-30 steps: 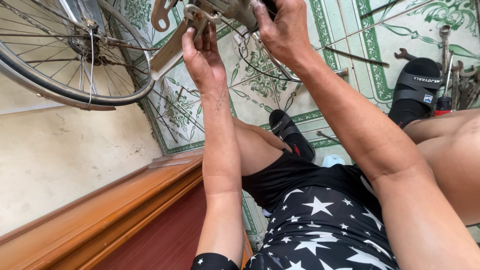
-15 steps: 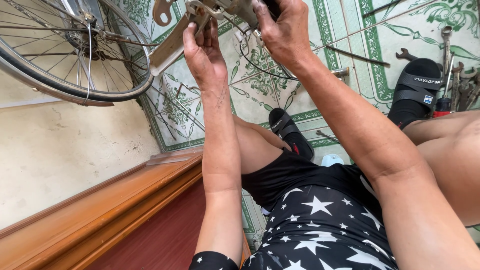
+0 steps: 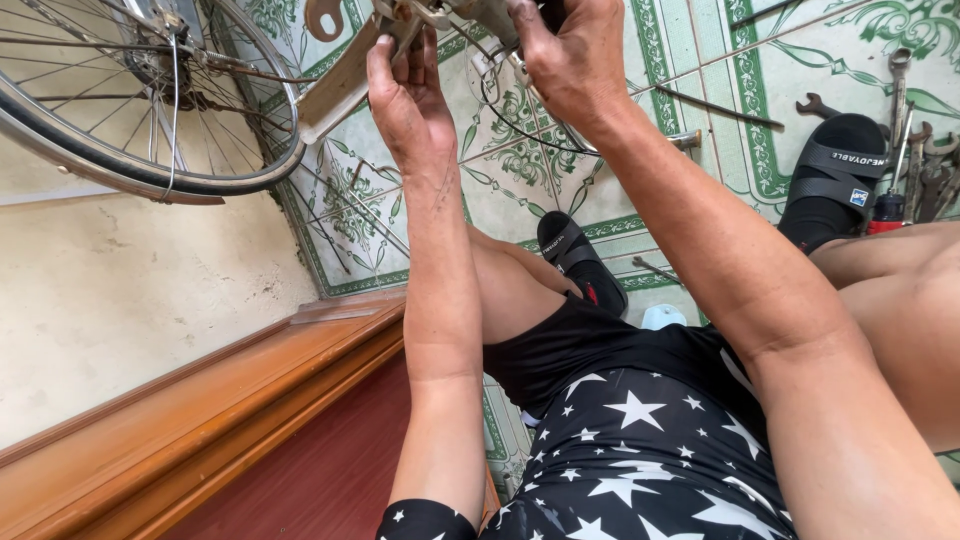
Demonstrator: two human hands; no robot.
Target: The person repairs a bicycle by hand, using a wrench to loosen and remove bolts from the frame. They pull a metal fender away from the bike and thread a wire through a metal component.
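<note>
While both arms are stretched forward, a grey metal bicycle part [image 3: 420,18] at the top edge is gripped: the left hand [image 3: 405,95] is pinched on it with fingers pressed together, and the right hand [image 3: 570,60] is closed around its other end. A silver spoked bicycle wheel with a black tyre [image 3: 150,110] is seen to the left. Green-patterned floor tiles [image 3: 520,170] are spread beneath. Two black slide sandals [image 3: 835,175] [image 3: 580,262] are worn, one marked with a small white and blue label. Steel spanners [image 3: 905,110] and a small red-capped can [image 3: 885,213] are laid at far right.
</note>
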